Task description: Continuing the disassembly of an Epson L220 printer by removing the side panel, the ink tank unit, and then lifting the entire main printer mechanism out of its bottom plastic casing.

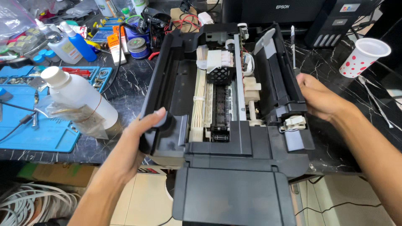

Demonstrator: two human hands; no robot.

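An opened black printer [167,79] with its cover off lies on a dark marble table [125,83], its paper tray [234,194] hanging over the front edge. White and black inner parts [217,83] show in its middle. My left hand [140,134] grips the printer's near left corner, thumb on top. My right hand [318,98] holds the printer's right side, fingers wrapped around the edge.
A white bottle [79,94] and a clear bag lie on a blue work mat [42,134] at left. Bottles and small tools crowd the back left. A screwdriver [293,46] and a red-dotted white cup [363,56] stand at right. Another printer [293,10] stands behind.
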